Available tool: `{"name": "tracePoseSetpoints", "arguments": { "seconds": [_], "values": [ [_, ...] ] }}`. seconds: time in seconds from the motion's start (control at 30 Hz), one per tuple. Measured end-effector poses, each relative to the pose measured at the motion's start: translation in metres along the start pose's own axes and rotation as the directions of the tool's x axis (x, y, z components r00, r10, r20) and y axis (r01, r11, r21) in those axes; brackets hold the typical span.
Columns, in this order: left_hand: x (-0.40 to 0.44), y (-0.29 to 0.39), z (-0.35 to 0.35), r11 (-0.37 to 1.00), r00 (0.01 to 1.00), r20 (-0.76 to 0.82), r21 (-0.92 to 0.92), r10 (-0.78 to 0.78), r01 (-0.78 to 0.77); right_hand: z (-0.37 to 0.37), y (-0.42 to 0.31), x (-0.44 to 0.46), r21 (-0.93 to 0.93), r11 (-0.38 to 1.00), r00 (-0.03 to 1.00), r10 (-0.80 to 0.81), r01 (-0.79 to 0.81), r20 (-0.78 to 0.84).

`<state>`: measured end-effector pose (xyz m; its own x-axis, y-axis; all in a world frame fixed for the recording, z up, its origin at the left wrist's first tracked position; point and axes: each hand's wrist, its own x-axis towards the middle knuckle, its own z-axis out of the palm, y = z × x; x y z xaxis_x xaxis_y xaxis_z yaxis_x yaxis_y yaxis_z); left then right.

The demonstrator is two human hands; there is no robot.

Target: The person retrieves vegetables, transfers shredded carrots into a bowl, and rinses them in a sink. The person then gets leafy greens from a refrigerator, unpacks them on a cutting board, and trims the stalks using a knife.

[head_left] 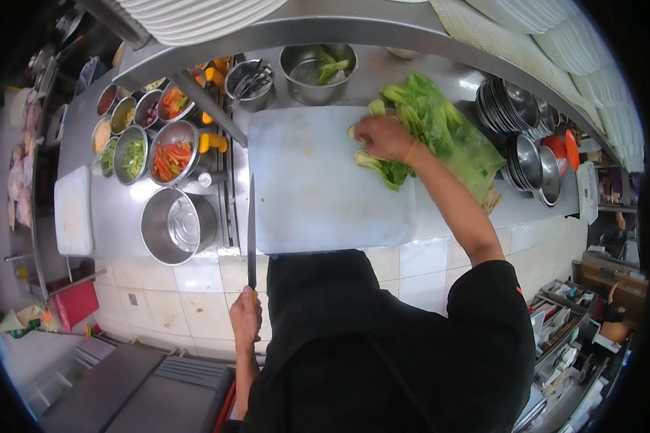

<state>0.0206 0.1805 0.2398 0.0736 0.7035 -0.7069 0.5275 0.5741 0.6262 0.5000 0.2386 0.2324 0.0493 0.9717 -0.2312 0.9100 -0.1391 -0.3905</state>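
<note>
My left hand [245, 315] is closed round the handle of a long knife [251, 224], whose blade points away from me along the left edge of the white cutting board [318, 187]. Over the board's far right corner, my right hand [386, 138] has its fingers curled on a green leafy vegetable [388, 170] with pale stems. More of these greens [430, 108] lie beside and beyond that hand, partly in a clear plastic bag [469, 155]. A metal pot [318, 74] behind the board holds a few green pieces.
Left of the board are an empty metal pot [178, 226], bowls of cut vegetables [172, 160] and a small white board [74, 211]. Utensils stand in a container [250, 84]. Stacked metal bowls [523, 162] are at the right. A steel shelf [325, 30] with plates crosses above the far side.
</note>
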Motion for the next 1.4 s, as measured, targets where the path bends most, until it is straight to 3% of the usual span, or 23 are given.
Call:
{"name": "tracePoseSetpoints", "arguments": {
  "seconds": [0.07,0.17,0.27,0.47,0.57,0.6,0.67,0.73,0.77,0.87,0.93,1.03,1.13,1.4],
  "values": [
    [0.001,0.002,-0.002,1.0,0.999,0.025,0.017,-0.023,0.023,0.018,0.009,-0.032,-0.072,0.991,0.992,-0.113,0.109,-0.052],
    [0.009,-0.001,0.001,0.997,0.998,0.034,0.064,0.044,-0.046,0.027,0.004,-0.056,-0.134,0.991,0.979,-0.04,0.013,-0.201],
    [0.016,-0.002,0.004,0.997,0.997,0.059,0.055,0.057,-0.061,0.021,0.008,-0.066,0.01,0.992,0.986,0.127,-0.127,-0.109],
    [0.019,-0.002,0.005,0.994,0.997,0.033,0.078,0.076,-0.079,0.015,0.014,-0.084,-0.064,0.994,0.992,0.082,-0.088,-0.096],
    [0.02,-0.007,0.002,0.995,0.998,0.027,0.078,0.064,-0.066,0.006,0.009,-0.09,0.016,0.999,0.946,-0.026,0.033,-0.324],
    [0.018,-0.008,0.001,0.997,0.998,0.02,0.044,0.066,-0.067,-0.001,0.004,-0.092,0.178,0.984,0.942,0.074,-0.015,-0.327],
    [0.014,-0.005,0.001,0.997,0.997,0.015,-0.013,0.076,-0.076,-0.038,-0.03,-0.094,0.487,0.866,0.915,0.283,-0.116,-0.286],
    [0.011,0.001,0.002,0.997,0.999,0.019,-0.069,0.037,-0.036,-0.039,-0.048,-0.082,0.773,0.63,0.912,0.272,0.071,-0.306],
    [0.01,0.003,0.002,0.995,1.0,0.016,-0.098,0.017,-0.015,-0.035,-0.059,-0.073,0.869,0.466,0.91,0.266,0.167,-0.317],
    [0.012,0.008,0.002,0.998,1.0,0.014,-0.067,0.01,-0.009,-0.003,-0.092,-0.034,0.944,0.315,0.963,0.21,0.097,-0.168],
    [0.011,0.013,0.003,0.996,1.0,0.001,-0.094,0.011,-0.011,0.053,-0.104,0.0,0.95,0.31,0.968,0.226,0.033,-0.107],
    [0.01,0.02,0.004,1.0,1.0,-0.009,-0.021,0.012,-0.012,0.128,-0.113,0.028,0.613,0.788,0.917,0.207,0.051,-0.342],
    [0.015,0.015,0.01,0.965,0.99,-0.043,0.234,0.133,-0.119,0.136,-0.118,0.02,0.723,0.675,0.851,0.286,0.147,-0.44],
    [0.005,0.033,0.035,0.885,0.967,0.062,0.394,0.245,-0.25,0.144,-0.111,0.011,0.748,0.636,0.845,0.284,0.187,-0.453]
  ]
}}
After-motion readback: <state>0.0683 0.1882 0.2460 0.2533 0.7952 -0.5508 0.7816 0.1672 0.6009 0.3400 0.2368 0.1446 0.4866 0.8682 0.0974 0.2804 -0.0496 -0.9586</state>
